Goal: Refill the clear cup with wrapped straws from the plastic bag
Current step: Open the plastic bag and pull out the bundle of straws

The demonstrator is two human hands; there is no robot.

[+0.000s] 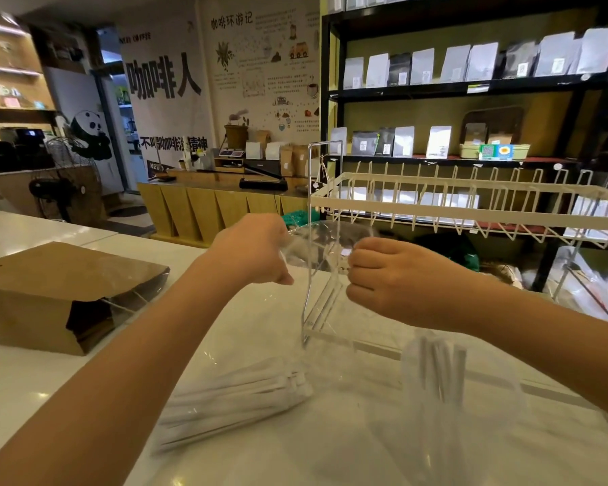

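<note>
White counter (22,391) runs across the foreground of a coffee shop, with dark shelves (471,89) of pouches behind and a cream wire rack (471,201) standing at the right.

On the counter lies the plastic bag (316,363), clear and nearly invisible apart from its glints and creases. Its mouth is lifted up between the two hands, while the rest trails down toward the camera. Inside the lower part sits a bundle of straws (232,401), each in a white paper wrapper, lying flat and pointing left-down to right-up.

Left hand (257,250) is curled, pinching the bag's edge on the left side. Right hand (397,278) is curled too, fingers closed on the opposite edge, so the film is stretched between them.

Just right of the bag stands the cup (460,384), clear and blurred, below the right forearm, with several wrapped straws upright in it.

A brown paper bag (50,292) lies on its side at the left, well apart. A clear acrylic stand (323,240) rises behind the hands.
</note>
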